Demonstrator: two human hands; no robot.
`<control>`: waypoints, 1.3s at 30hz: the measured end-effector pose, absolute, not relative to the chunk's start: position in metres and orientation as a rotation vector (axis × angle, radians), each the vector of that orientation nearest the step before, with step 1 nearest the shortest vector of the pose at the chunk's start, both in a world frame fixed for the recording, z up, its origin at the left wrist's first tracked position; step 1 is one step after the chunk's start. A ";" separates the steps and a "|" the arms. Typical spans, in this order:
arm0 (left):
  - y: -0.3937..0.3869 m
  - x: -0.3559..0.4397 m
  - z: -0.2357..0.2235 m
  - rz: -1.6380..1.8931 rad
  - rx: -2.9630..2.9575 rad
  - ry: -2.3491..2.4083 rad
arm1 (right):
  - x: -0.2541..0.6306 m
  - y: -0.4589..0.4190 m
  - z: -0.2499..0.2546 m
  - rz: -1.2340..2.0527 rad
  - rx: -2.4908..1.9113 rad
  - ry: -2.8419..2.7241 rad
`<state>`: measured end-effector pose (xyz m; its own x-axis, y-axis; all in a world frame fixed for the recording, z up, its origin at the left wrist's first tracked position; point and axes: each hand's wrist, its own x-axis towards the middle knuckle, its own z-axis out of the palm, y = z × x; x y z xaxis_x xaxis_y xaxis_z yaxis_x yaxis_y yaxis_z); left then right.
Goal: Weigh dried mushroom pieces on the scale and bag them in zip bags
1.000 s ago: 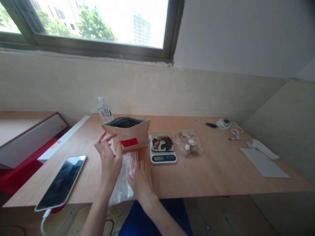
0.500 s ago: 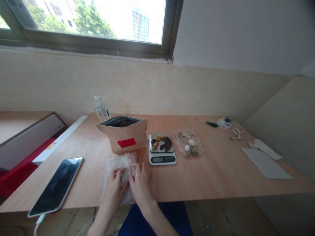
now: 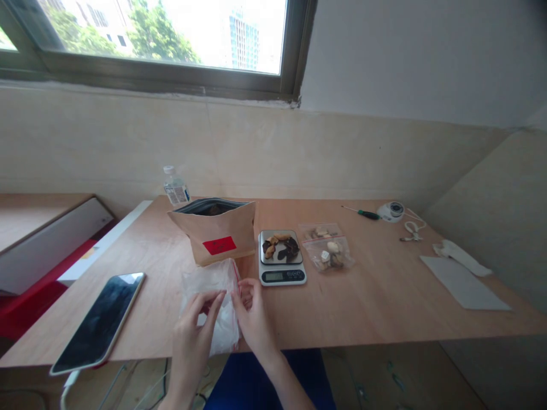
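Note:
Clear zip bags with red zip strips lie in a flat stack at the table's front edge. My left hand pinches the upper bag's film with thumb and forefinger. At the red-stripped edge, my right hand has thumb and fingers closed on the bag. Behind the stack stands a brown kraft pouch with a red label, its mouth open. To its right, a kitchen scale carries dark and tan dried pieces. Two filled zip bags lie beside the scale.
A phone on a charging cable lies at left. At the back are a water bottle, a green-handled screwdriver and a white dome camera with its cable. A white sheet and a white strip lie at right.
The upper bag's red edge has lifted and spread out. My left hand has gone from lying on the stack to a pinch, and my right hand's fingers have curled in at the edge.

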<state>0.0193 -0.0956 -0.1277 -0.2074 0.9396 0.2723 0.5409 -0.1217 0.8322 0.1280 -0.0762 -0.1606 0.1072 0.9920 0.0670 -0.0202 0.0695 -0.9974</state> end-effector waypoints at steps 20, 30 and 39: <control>-0.050 0.083 -0.095 1.563 1.646 1.784 | 0.278 0.014 -0.170 0.283 -1.511 -1.832; -0.049 0.090 -0.104 1.439 1.538 1.718 | 0.287 0.003 -0.144 0.407 -1.458 -1.636; -0.045 0.100 -0.103 1.467 1.347 1.577 | 0.247 -0.031 -0.055 1.104 -1.236 -1.507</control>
<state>0.0998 -0.0448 -0.1029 -0.3119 0.9272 0.2074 0.2742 -0.1212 0.9540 0.2467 -0.0309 -0.0550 -0.1270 0.9881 0.0868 0.2154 0.1129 -0.9700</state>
